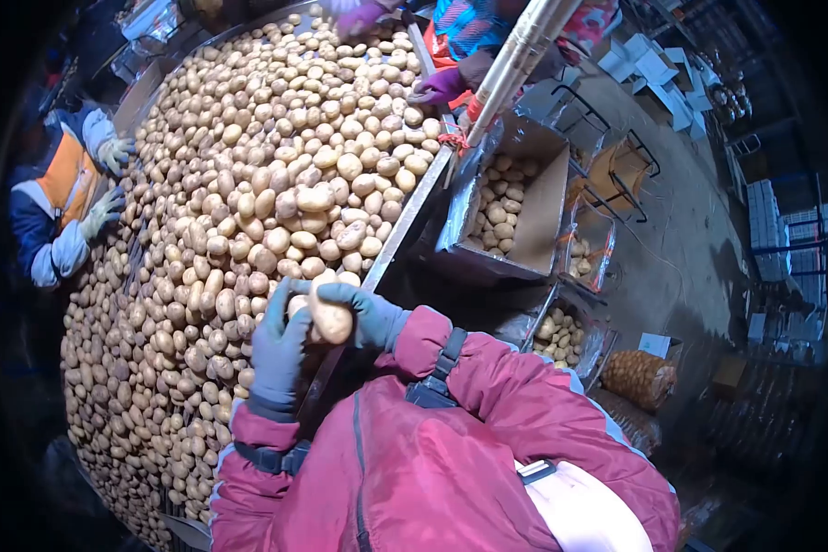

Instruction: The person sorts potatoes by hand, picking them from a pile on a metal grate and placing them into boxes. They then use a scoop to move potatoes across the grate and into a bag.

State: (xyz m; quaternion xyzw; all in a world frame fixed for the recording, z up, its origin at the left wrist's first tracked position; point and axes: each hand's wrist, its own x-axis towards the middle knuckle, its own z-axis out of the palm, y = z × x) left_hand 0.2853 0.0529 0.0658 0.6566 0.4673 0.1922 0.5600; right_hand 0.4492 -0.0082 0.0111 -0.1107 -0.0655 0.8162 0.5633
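Both my hands wear grey-blue gloves and meet above the near edge of a wide heap of potatoes (pixel 239 184). Between them is a pale, elongated potato (pixel 331 320), held on its end. My right hand (pixel 370 313) wraps its fingers over the top and side of this potato. Close against its other side is my left hand (pixel 281 350), thumb and fingers curled. Another potato shows partly between the left thumb and fingers, mostly covered by the glove. The heap lies directly beyond and beneath both hands.
A metal rail (pixel 409 221) edges the sorting table. To the right stand a cardboard box of potatoes (pixel 497 216), a crate of potatoes (pixel 558 336) and a full mesh sack (pixel 639 379). A pole (pixel 515 64) rises at the table's corner. Co-workers' gloved hands (pixel 106 210) touch the heap.
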